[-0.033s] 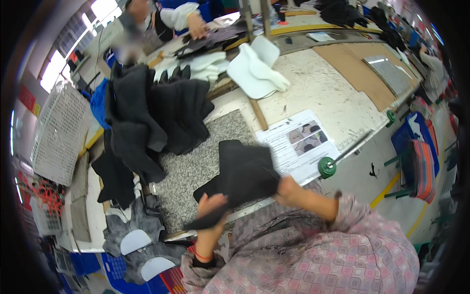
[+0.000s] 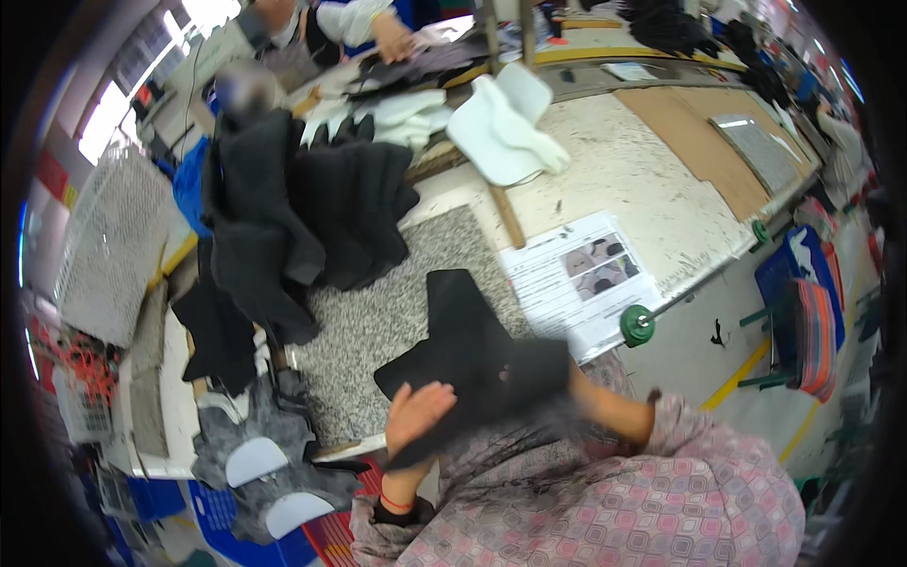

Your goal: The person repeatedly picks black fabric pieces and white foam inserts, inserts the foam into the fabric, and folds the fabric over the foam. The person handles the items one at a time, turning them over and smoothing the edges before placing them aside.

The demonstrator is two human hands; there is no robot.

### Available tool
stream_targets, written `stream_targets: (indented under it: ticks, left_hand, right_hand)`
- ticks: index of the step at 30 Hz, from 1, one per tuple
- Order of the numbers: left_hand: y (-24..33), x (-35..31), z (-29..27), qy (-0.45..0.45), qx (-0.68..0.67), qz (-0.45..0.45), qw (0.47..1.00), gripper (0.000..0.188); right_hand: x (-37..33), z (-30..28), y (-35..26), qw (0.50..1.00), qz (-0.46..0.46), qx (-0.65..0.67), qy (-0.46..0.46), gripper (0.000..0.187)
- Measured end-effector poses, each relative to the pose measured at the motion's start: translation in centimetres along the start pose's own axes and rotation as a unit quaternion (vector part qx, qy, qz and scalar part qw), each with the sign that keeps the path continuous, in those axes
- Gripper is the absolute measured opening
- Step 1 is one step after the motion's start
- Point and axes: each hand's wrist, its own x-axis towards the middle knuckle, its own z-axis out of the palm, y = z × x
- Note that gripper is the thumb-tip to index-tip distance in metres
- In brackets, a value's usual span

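Both hands lift a black felt piece (image 2: 472,354) off the speckled mat (image 2: 397,302) beyond them, left hand (image 2: 416,416) flat beneath for support (right hand hidden, grip unclear).

Left hand (image 2: 416,416) lies flat, fingers spread, on a black fabric piece (image 2: 472,354) at the near edge of the bench (image 2: 642,180). Right hand is hidden beneath that same piece, only the forearm showing. The fabric overlaps a speckled grey mat (image 2: 378,312). Just right of it, a printed sheet with 2 photos (image 2: 576,279). A pile of dark fabric (image 2: 302,208) sits toward the far left edge, white pieces (image 2: 505,128) beyond.
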Motion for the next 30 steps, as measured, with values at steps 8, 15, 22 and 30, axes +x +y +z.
stream_targets:
  ticks: [8, 15, 22, 30]
  left_hand:
    - [-4.1, 2.2, -3.2, 0.076, -0.358, -0.299, 0.881, 0.038]
    - [-5.8, 2.1, 2.6, 0.04, 0.134, -0.165, 0.976, 0.03]
    - [-5.9, 2.4, 1.7, 0.012, 0.119, -0.176, 0.977, 0.031]
    - [-5.8, 2.0, 1.5, 0.012, 0.125, -0.147, 0.981, 0.025]
  right_hand:
    - [-6.5, 2.8, 2.7, 0.997, 0.081, -0.004, -0.016, 0.02]
    - [3.8, -0.3, 2.9, 0.934, 0.188, 0.282, -0.112, 0.047]
    - [9.9, 3.5, 9.1, 0.978, 0.161, -0.062, -0.114, 0.037]
    - [7.2, 3.3, 6.0, 0.976, 0.143, -0.013, -0.166, 0.028]
